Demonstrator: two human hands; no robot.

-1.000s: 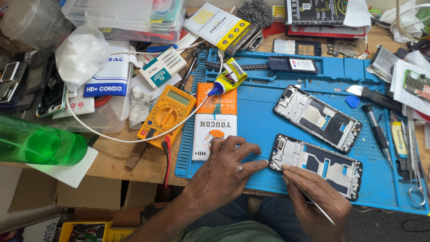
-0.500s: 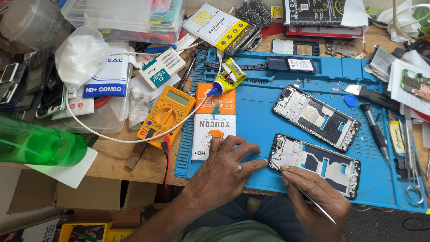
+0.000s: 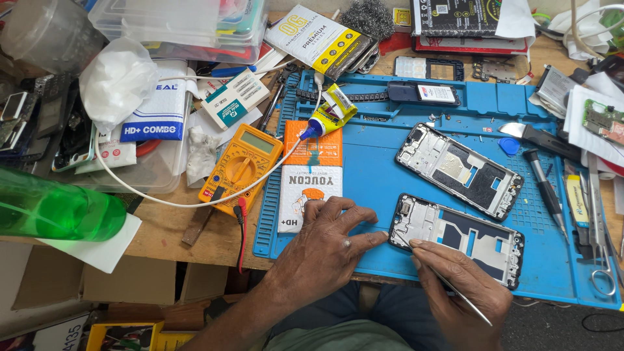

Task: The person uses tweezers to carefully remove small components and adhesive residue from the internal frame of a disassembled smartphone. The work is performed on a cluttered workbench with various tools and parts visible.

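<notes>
- Left hand (image 3: 323, 250) spread flat on the blue mat (image 3: 370, 169), fingertips touching the near phone frame's (image 3: 458, 237) left end.
- Right hand (image 3: 463, 292) pinches a thin metal probe (image 3: 448, 284), tip on the frame's lower-left corner.
- Frame sits near the mat's front edge, at the table edge.
- Second frame (image 3: 459, 170) just behind, apart.
- Bare mat between the frames and the orange-white packet (image 3: 311, 175).
- Multimeter (image 3: 242, 168) off the mat's left edge; screwdriver (image 3: 543, 182) and tweezers to the right.

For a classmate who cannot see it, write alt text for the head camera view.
A left hand rests flat on a blue work mat while the right hand holds a thin metal tool to an opened phone frame. A second frame and a yellow multimeter lie nearby.
</notes>
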